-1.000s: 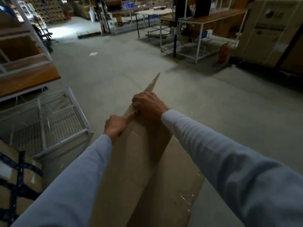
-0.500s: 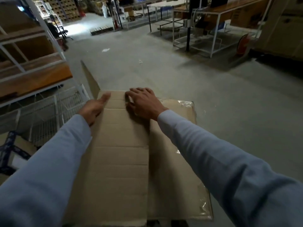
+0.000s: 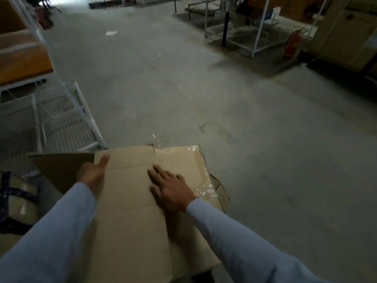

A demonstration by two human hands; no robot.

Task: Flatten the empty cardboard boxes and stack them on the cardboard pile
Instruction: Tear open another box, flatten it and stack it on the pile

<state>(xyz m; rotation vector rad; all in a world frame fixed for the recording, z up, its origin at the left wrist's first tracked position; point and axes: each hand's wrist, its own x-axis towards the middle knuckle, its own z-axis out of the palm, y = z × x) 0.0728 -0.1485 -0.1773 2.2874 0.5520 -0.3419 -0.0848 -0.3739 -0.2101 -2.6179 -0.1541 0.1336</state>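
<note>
White wire rack (image 3: 61,123) at far left. Loose brown flap (image 3: 59,170) sticks out left of the box. Left hand (image 3: 92,173) grips the left edge of the flattened cardboard box (image 3: 130,221), thumb on top, fingers hidden underneath. Box lies flat, low and centre. Right hand (image 3: 171,188) is spread flat, pressing on the box top. Clear tape (image 3: 202,180) along the box's right edge. Concrete floor (image 3: 204,99) beyond.

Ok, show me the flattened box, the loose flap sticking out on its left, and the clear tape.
flattened box (image 3: 130,221), head view, middle of its top panel.
loose flap (image 3: 59,170), head view, on its shaded face.
clear tape (image 3: 204,181), head view, crinkled strip along the box's right edge.
</note>
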